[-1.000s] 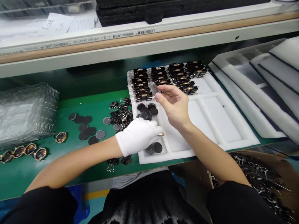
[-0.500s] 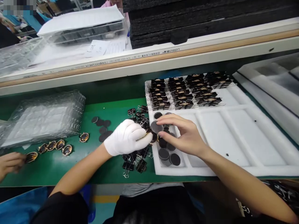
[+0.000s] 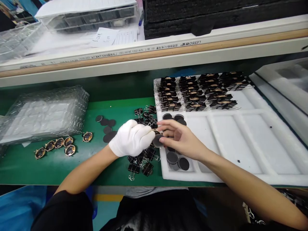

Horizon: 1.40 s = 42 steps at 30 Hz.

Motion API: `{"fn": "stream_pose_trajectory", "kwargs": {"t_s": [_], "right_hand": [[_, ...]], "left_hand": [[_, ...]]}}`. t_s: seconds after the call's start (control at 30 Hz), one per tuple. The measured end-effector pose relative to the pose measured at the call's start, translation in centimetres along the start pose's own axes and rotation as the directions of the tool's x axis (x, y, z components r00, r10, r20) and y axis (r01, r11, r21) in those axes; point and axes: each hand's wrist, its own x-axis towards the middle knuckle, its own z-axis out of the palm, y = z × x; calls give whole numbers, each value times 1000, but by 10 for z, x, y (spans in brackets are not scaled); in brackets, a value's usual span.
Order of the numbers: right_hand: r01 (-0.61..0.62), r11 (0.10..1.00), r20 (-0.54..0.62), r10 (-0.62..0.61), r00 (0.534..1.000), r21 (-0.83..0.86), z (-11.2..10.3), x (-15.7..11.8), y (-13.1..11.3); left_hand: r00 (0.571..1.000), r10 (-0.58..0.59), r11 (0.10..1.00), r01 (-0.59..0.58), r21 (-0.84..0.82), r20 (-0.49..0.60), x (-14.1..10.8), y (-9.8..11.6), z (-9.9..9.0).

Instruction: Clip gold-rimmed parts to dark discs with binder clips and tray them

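My left hand (image 3: pixel 132 138), in a white glove, is closed on a gold-rimmed round piece (image 3: pixel 156 131), mostly hidden by the fingers. My bare right hand (image 3: pixel 179 138) pinches a dark grey disc (image 3: pixel 157 141) between thumb and fingers and holds it against that piece. Below and behind the two hands lie many black binder clips (image 3: pixel 147 168) with silver wire handles. More dark discs (image 3: pixel 172 158) lie in the near-left compartment of the white foam tray (image 3: pixel 226 178), just beside my right hand.
Clipped gold-edged pieces (image 3: pixel 192 93) fill rows at the tray's back. Left on the green table (image 3: pixel 96 166) are loose gold-rimmed tortoiseshell pieces (image 3: pixel 69 150), dark discs (image 3: pixel 107 129) and stacked clear plastic trays (image 3: pixel 48 115). A white ledge (image 3: pixel 130 64) crosses behind.
My right hand has moved left, bringing its disc up against the piece in my left hand. Another person's hand at the far left has left the view, leaving its gold-rimmed piece on the table.
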Motion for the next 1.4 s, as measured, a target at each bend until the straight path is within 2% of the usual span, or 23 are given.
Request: {"fn": "stream_pose_trajectory", "kwargs": {"t_s": [0.03,0.1,0.17,0.23,0.3,0.33,0.4,0.47,0.57,0.63,0.7,0.77,0.83,0.9,0.97,1.03,1.13,1.2,1.27,1.4], "right_hand": [[-73,997,57,72,996,22,0,0,0],[-128,991,90,123,988,45,-1,1,0],[-117,991,38,115,993,70,-3,2,1],[-86,991,-24,88,996,101,-4,3,3],[-47,992,-95,58,994,120,-5,5,4],[-28,992,-126,43,991,122,-4,5,5],[0,995,-157,16,988,103,-3,5,4],[16,999,-133,-9,991,51,-2,3,1],[28,999,-42,-30,999,-35,-5,-2,-7],[16,998,-24,-17,1000,-59,-10,-4,-11],[-9,999,-79,6,997,-42,-15,-4,-14],[-29,999,-156,31,987,14,-19,-3,-14],[-43,996,-191,56,980,73,-21,-2,-12],[-63,994,-180,79,981,92,-21,-1,-10],[-87,993,-149,98,984,81,-22,-2,-7],[-105,992,-126,113,986,68,-23,-3,-5],[-113,991,-117,120,986,67,-24,-3,-4],[-104,993,-98,110,989,60,-24,-2,-6],[-75,997,-52,76,996,33,-23,-2,-8],[78,991,51,-72,996,-110,-18,-3,-12]], "left_hand": [[1000,-4,1000,4,-8,17,1,1,1],[996,-48,997,52,-57,80,4,2,2],[961,-196,970,219,-106,193,9,4,2],[871,-412,874,461,-155,268,14,7,-1],[745,-557,690,661,-296,367,19,11,-5],[692,-566,577,721,-384,448,21,13,-8],[613,-508,376,790,-484,605,26,19,-12],[564,-478,287,825,-487,674,30,24,-14],[556,-499,269,829,-491,665,31,19,-18],[536,-546,269,840,-471,643,27,4,-21],[486,-662,326,872,-365,570,20,-18,-20],[458,-747,438,884,-160,482,11,-42,-15],[455,-726,541,841,21,517,2,-59,-8],[463,-621,617,787,30,633,-4,-67,-1],[515,-457,680,728,-89,725,-9,-67,2],[580,-318,745,642,-181,750,-15,-63,4],[654,-233,814,536,-223,719,-26,-57,7],[714,-244,797,533,-284,656,-34,-55,11],[747,-300,725,583,-368,593,-38,-53,13],[744,-452,581,664,-470,492,-33,-48,8]]}}
